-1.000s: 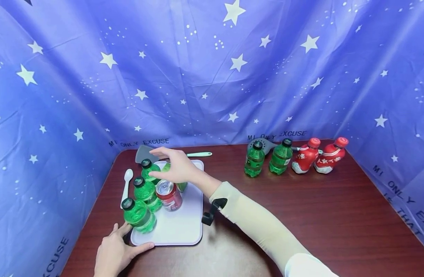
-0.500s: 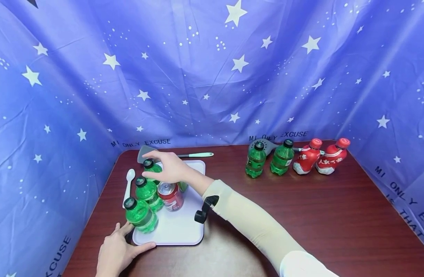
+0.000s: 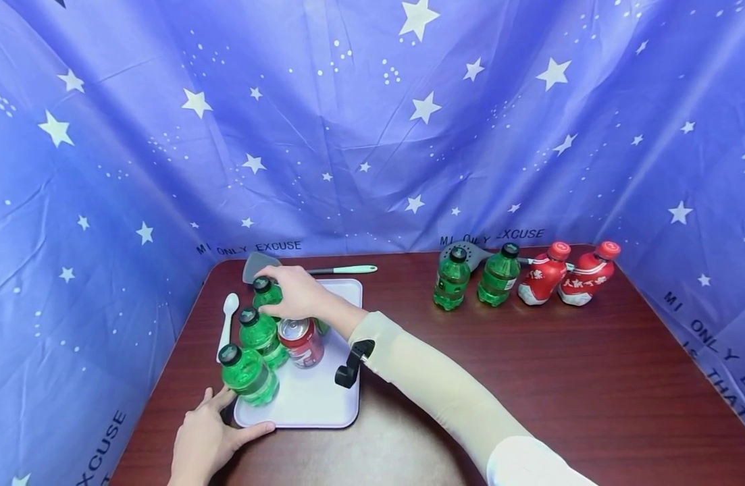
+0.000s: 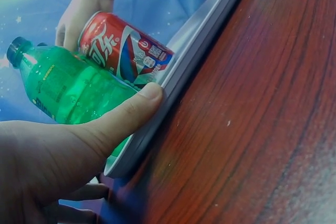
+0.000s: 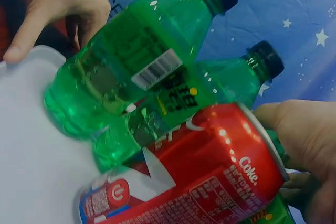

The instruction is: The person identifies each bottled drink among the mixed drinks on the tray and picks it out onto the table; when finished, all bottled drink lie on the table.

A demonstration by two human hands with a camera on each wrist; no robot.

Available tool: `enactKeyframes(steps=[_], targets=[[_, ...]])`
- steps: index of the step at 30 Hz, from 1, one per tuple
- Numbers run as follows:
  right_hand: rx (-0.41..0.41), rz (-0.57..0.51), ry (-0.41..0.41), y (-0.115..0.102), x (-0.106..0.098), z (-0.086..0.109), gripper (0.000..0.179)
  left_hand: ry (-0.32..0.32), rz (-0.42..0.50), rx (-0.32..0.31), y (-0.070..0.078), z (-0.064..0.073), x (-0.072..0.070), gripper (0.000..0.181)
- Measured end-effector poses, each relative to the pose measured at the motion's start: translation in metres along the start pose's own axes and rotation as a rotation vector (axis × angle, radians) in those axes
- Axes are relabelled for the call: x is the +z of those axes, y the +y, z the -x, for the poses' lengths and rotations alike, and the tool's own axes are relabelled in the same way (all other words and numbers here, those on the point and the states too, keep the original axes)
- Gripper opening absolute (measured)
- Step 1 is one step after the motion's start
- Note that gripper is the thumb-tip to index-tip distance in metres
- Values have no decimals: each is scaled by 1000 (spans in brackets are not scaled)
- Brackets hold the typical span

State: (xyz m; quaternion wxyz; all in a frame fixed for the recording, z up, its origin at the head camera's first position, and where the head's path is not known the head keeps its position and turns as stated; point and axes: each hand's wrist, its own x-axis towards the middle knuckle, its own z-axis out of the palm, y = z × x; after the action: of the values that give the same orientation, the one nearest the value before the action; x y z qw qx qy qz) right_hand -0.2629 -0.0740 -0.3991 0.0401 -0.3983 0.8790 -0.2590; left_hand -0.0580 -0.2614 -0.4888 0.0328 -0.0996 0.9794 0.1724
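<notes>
Three green soda bottles with black caps stand in a row along the left side of a white tray (image 3: 320, 398). My right hand (image 3: 296, 291) reaches over the tray to the far bottle (image 3: 267, 294), thumb on its near side and fingers behind the cap. Beside the middle bottle (image 3: 263, 339) stands a red Coke can (image 3: 302, 345), also seen in the right wrist view. A green item (image 3: 322, 327) shows behind it, mostly hidden. At the tray's front left corner, next to the nearest bottle (image 3: 252, 379), my left hand (image 3: 203, 432) holds the rim between thumb and fingers.
Two green bottles (image 3: 451, 283) and two red bottles (image 3: 539, 275) stand at the back right, before a grey skimmer (image 3: 460, 256). A white spoon (image 3: 227, 317) lies left of the tray, a grey spatula (image 3: 259, 264) behind it. A starry curtain (image 3: 372, 135) surrounds the table.
My right hand has moved slightly left and closed in on the far bottle, its fingers now near the cap. The left hand stays at the tray corner.
</notes>
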Motion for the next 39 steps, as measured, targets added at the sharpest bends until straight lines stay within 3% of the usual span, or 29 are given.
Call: enactKeyframes(steps=[5, 10, 14, 20, 28, 33, 39], targets=[[18, 119, -47, 2, 0, -7, 72, 5, 18, 5, 1, -1, 0, 122], [39, 126, -121, 6, -2, -6, 74, -16, 27, -8, 3, -2, 2, 124], [33, 99, -104, 9, -4, -4, 74, -17, 24, -7, 4, -3, 2, 125], [13, 12, 49, 2, -4, -5, 71, -9, 25, -3, 3, -1, 1, 125], [-12, -313, 338, -15, -37, 4, 58, -17, -14, -19, 0, -4, 0, 128], [-35, -364, 478, -19, -67, 22, 52, -10, -17, -7, 0, -3, 0, 129], [-22, -384, 596, -12, -90, 58, 45, -12, -32, -6, -2, -2, 0, 129]])
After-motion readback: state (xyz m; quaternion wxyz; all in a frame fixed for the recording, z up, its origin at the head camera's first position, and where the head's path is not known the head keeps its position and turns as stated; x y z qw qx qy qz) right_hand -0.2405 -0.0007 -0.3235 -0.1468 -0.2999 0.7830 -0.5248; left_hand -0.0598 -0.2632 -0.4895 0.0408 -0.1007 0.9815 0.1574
